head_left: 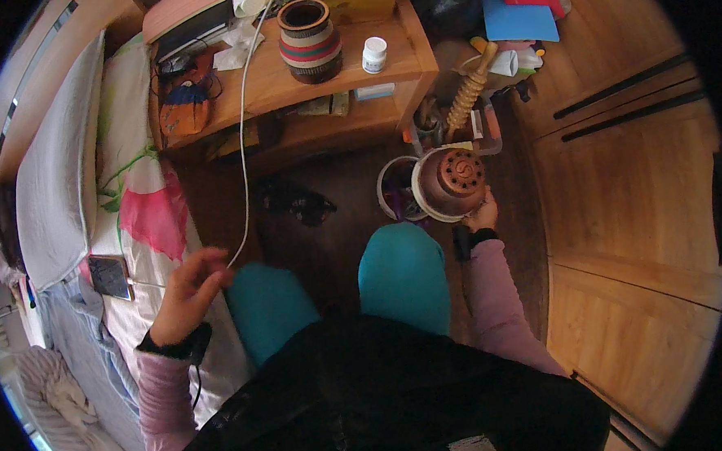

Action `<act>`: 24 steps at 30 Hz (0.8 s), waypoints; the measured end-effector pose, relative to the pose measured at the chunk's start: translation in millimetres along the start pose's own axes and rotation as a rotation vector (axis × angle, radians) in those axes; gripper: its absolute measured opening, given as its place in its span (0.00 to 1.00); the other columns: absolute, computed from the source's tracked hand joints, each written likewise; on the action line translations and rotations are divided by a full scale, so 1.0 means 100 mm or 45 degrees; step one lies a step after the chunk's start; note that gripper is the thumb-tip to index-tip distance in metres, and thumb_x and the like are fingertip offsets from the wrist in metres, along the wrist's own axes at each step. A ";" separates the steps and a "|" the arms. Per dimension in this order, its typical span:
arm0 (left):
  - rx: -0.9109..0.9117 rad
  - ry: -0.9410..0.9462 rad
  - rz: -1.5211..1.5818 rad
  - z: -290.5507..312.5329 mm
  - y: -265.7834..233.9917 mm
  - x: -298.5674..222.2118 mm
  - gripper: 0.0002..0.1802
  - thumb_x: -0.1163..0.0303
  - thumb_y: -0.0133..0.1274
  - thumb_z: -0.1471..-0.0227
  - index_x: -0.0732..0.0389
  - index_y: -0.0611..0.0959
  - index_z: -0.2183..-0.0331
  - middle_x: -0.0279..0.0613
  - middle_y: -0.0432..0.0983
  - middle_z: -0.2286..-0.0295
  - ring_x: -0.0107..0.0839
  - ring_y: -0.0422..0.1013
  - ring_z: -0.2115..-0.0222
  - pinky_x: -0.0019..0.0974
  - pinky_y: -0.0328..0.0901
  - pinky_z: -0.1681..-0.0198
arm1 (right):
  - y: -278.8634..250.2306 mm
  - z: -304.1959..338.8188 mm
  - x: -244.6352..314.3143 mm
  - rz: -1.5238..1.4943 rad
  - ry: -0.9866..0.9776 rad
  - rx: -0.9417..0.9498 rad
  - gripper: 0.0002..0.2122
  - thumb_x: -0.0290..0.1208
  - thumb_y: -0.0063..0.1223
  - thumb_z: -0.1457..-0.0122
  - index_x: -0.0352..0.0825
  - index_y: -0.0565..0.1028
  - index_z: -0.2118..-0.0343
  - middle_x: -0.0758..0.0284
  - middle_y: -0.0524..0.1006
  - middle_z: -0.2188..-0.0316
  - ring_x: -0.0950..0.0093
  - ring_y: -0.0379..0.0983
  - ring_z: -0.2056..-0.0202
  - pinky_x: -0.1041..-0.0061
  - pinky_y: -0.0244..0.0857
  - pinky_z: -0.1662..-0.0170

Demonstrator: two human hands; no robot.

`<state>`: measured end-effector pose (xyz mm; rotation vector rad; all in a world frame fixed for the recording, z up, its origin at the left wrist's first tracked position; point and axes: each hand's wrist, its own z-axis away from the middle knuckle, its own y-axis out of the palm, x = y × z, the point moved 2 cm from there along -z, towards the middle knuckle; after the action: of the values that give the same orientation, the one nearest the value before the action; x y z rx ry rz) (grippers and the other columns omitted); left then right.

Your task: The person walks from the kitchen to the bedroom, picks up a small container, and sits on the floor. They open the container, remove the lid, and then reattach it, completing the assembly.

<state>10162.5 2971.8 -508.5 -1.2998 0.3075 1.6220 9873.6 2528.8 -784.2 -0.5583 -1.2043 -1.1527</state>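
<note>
My right hand grips the rim of a brown plastic flowerpot, which is tipped over so its base with a ring of dark holes faces up. Just left of it, partly covered by the pot, is a round white-rimmed bin with something purple inside. My left hand hovers over the bed's edge by my left knee, its fingers loosely bent and apart, a little blurred. A white cable hangs down past its fingertips; it appears to lie against them rather than in a grip.
Ahead is a wooden desk with a striped vase and a small white bottle. On the left bed lies a phone. A knobbed wooden massager stands behind the pot. Wooden cabinets line the right side.
</note>
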 end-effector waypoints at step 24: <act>-0.243 -0.639 0.319 0.90 -0.49 0.99 0.06 0.69 0.48 0.43 0.61 0.75 0.69 0.36 0.73 0.82 0.23 0.69 0.84 0.26 0.66 0.79 | 0.31 -0.18 0.07 0.343 0.119 -0.247 0.23 0.50 0.33 0.35 0.32 0.67 0.53 0.63 0.69 0.53 0.68 0.66 0.51 0.67 0.62 0.50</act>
<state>10154.9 3110.8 -539.0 -0.9704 0.0042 2.1683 9908.9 2522.1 -776.6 -0.7798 -0.9113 -1.0574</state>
